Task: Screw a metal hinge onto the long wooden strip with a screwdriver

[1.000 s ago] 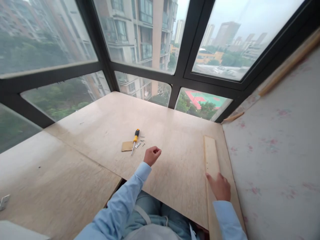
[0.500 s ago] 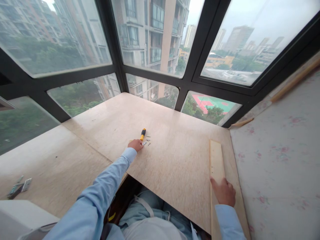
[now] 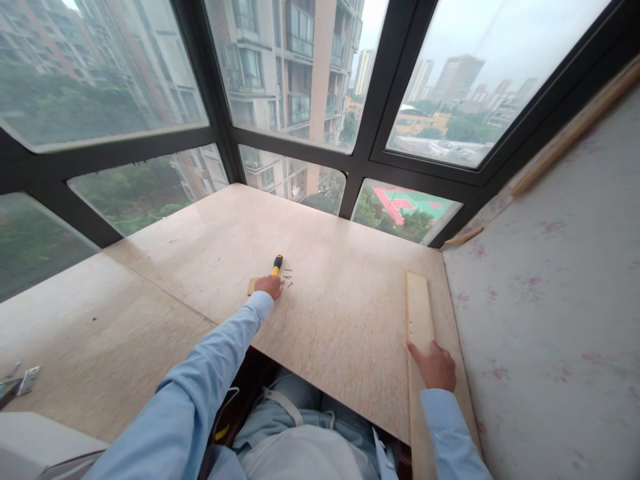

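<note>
My left hand point(image 3: 269, 286) reaches far out over the table, knuckles up, fingers curled under and mostly hidden; what they hold I cannot make out. Just beyond it lies a screwdriver point(image 3: 278, 262) with a black and yellow handle. Several small screws point(image 3: 287, 277) are scattered right of the fingers. A small flat piece of wood point(image 3: 253, 287) shows at the hand's left side. On the right, my right hand point(image 3: 434, 365) grips a long pale wooden board point(image 3: 420, 303) across its width, thumb on the left edge. Small dark holes mark that board.
The pale tabletop point(image 3: 340, 313) has a seam on the left and a cut-out in front of my body. Metal hinges point(image 3: 25, 381) lie at the far left, near a white object point(image 3: 40, 440). Dark-framed windows point(image 3: 295, 150) enclose the back; a papered wall point(image 3: 530, 313) rises at right.
The view has shifted, so the scene sits farther left. A metal hinge plate that showed by my left fingers is now hidden from sight. My right hand stays on the board.
</note>
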The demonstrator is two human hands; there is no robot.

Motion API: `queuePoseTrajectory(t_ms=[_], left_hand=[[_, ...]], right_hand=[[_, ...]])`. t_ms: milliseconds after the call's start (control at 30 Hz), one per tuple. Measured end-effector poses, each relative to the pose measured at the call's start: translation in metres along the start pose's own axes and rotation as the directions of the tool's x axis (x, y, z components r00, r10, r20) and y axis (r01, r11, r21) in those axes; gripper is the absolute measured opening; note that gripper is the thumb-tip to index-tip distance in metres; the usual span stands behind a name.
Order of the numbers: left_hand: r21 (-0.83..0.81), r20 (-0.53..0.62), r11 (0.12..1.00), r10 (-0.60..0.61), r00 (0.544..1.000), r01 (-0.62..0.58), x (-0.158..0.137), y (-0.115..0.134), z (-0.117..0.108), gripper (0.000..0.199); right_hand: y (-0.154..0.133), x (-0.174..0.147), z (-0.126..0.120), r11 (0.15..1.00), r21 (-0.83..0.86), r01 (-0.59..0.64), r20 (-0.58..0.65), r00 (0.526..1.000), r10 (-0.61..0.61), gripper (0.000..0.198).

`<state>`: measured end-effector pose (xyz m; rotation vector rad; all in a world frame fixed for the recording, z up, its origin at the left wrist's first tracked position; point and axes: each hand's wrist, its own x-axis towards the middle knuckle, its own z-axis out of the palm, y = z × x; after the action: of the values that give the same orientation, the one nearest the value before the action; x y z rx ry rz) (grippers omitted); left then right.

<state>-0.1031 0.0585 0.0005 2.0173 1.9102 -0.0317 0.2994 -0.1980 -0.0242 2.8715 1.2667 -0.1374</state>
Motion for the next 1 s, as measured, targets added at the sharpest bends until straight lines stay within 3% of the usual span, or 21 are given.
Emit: queuePoseTrajectory(t_ms=[100, 167, 233, 367, 400, 467, 500, 567, 633, 667, 767, 833, 1000], left_hand=[[-0.079, -0.079, 0.997, -0.017, 0.997, 0.011, -0.001, 0.001, -0.003, 0.015], [-0.367, -0.124, 0.930, -0.056, 0.991, 0.006, -0.002, 0.005, -0.004, 0.011], [-0.666, -0.108, 0.746, -0.098, 0.989, 0.001, -0.004, 0.012, -0.002, 0.014], [-0.898, -0.059, 0.440, -0.084, 0.995, -0.016, -0.016, 0.039, 0.008, 0.029], [-0.960, -0.041, 0.279, -0.069, 0.997, -0.020, -0.021, 0.049, 0.012, 0.031], [-0.999, 0.016, -0.045, -0.031, 0.999, 0.014, -0.034, 0.071, 0.022, 0.035], [-0.988, 0.047, -0.146, -0.018, 0.999, 0.044, -0.041, 0.085, 0.027, 0.036], [-0.967, 0.097, -0.235, 0.023, 0.995, 0.100, -0.056, 0.113, 0.039, 0.037], [-0.960, 0.124, -0.240, 0.092, 0.988, 0.143, -0.072, 0.142, 0.052, 0.038], [-0.961, 0.128, -0.230, 0.131, 0.983, 0.156, -0.081, 0.156, 0.059, 0.039], [-0.977, 0.104, -0.158, 0.229, 0.968, 0.143, -0.107, 0.185, 0.075, 0.042], [-0.994, 0.052, -0.074, 0.277, 0.959, 0.075, -0.122, 0.194, 0.082, 0.040], [-0.980, -0.097, 0.129, 0.345, 0.934, -0.149, -0.147, 0.191, 0.086, 0.033]], right_hand=[[-0.003, -0.006, -0.002, 0.999, 0.009, -0.034, -0.004, 0.999, 0.034, 0.058], [-0.006, -0.011, -0.003, 0.998, 0.013, -0.068, 0.002, 0.998, 0.068, 0.059], [-0.008, -0.016, -0.003, 0.996, 0.018, -0.084, 0.009, 0.996, 0.084, 0.060], [-0.005, -0.019, -0.002, 0.999, 0.023, -0.043, 0.008, 0.999, 0.043, 0.060], [-0.004, -0.019, -0.002, 0.999, 0.034, -0.021, 0.016, 1.000, 0.021, 0.058], [-0.003, -0.019, -0.001, 0.998, 0.068, 0.012, 0.020, 1.000, -0.014, 0.054], [-0.005, -0.020, -0.001, 0.996, 0.089, 0.026, 0.003, 1.000, -0.027, 0.051], [-0.011, -0.022, -0.003, 0.984, 0.165, 0.060, -0.072, 0.996, -0.049, 0.049], [-0.024, -0.025, -0.007, 0.928, 0.346, 0.140, -0.151, 0.984, -0.092, 0.049], [-0.032, -0.028, -0.010, 0.857, 0.479, 0.190, -0.170, 0.978, -0.122, 0.048], [-0.061, -0.038, -0.022, 0.487, 0.844, 0.226, -0.142, 0.969, -0.203, 0.051], [-0.079, -0.046, -0.030, 0.302, 0.936, 0.183, -0.117, 0.968, -0.222, 0.051], [-0.103, -0.059, -0.042, 0.139, 0.976, 0.165, -0.134, 0.969, -0.207, 0.039]])
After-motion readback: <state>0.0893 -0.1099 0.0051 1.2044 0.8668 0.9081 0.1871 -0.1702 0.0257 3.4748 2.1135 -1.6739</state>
